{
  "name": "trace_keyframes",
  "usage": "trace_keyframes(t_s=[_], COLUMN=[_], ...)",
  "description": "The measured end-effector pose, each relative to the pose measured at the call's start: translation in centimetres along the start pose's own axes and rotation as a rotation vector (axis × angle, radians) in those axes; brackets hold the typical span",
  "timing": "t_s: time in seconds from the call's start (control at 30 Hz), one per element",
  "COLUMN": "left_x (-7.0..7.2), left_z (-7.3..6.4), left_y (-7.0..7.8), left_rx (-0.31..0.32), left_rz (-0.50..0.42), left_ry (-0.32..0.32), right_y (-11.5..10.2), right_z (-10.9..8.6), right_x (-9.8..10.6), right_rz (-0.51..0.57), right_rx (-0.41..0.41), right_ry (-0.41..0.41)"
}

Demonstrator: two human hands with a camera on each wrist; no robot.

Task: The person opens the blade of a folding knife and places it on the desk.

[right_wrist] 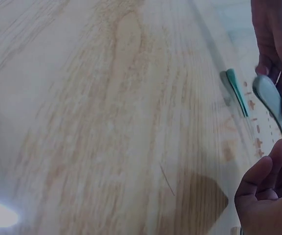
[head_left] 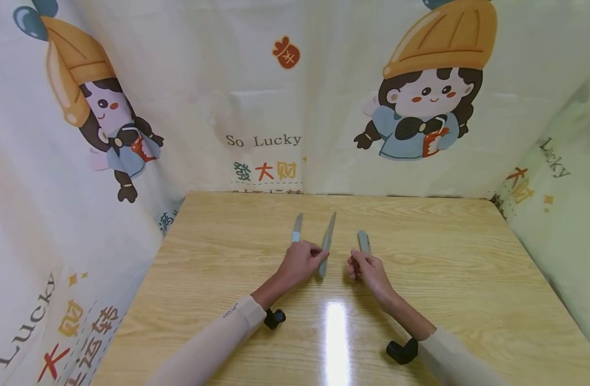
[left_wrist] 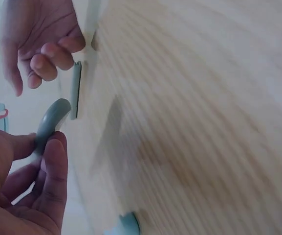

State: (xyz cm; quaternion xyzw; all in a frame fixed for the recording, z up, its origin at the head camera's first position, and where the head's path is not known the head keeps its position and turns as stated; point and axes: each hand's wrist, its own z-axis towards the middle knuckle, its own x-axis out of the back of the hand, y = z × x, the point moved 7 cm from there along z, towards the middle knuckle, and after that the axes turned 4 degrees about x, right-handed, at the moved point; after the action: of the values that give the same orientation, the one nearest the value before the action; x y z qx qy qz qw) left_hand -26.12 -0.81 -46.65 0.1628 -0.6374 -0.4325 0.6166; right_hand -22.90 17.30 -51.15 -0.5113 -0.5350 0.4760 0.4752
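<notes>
Wooden table beneath knife in left grip, right grip nearby

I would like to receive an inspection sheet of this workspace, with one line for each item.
Surface: wooden table, bright reflection on it.
Job's things: held knife, blade pointing away from the person; second knife, partly hidden; green handle, its near end hidden.
Clutter: nothing seen.
Hands: left hand pinches the held knife; right hand holds nothing.
Cables: nothing seen.
Surroundings: printed cloth behind the table and at both sides.
</notes>
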Motion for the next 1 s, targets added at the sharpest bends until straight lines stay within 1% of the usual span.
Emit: trace_keyframes(t_s=[0.17,0.3,0.43,0.63,0.7,0.77,0.9,1.0], left_x=[-0.9,-1.6,-2.2,-2.8,-2.9,-2.9,-2.9,-2.9], left_z=[1.4,1.9,2.1,2.0,2.0,2.0,2.0,1.9], left_y=[-0.5,-1.3,-2.0,-2.6,-2.7,-2.7,-2.7,-2.8], left_rx=[0.102,0.187,0.249,0.309,0.319,0.312,0.276,0.255], left_rz=[-0.029,-0.044,-0.04,-0.038,-0.048,-0.052,-0.04,-0.036], left_ry=[0.007,0.013,0.02,0.003,-0.003,-0.001,0.0,-0.004], right_y=[0.1,-0.1,-0.1,-0.2,-0.5,-0.6,-0.9,-0.9], right_z=[-0.1,-0.1,-0.1,-0.2,-0.2,-0.1,0.2,0.3], right_x=[0.1,0.0,-0.1,-0.2,-0.1,0.3,1.2,1.6], right_rz=[0.016,0.005,0.016,0.031,0.048,0.062,0.095,0.102], right_rx=[-0.028,-0.029,-0.031,-0.045,-0.034,-0.021,-0.004,0.002], right_ry=[0.009,0.003,-0.008,-0.034,-0.026,-0.003,0.039,0.041])
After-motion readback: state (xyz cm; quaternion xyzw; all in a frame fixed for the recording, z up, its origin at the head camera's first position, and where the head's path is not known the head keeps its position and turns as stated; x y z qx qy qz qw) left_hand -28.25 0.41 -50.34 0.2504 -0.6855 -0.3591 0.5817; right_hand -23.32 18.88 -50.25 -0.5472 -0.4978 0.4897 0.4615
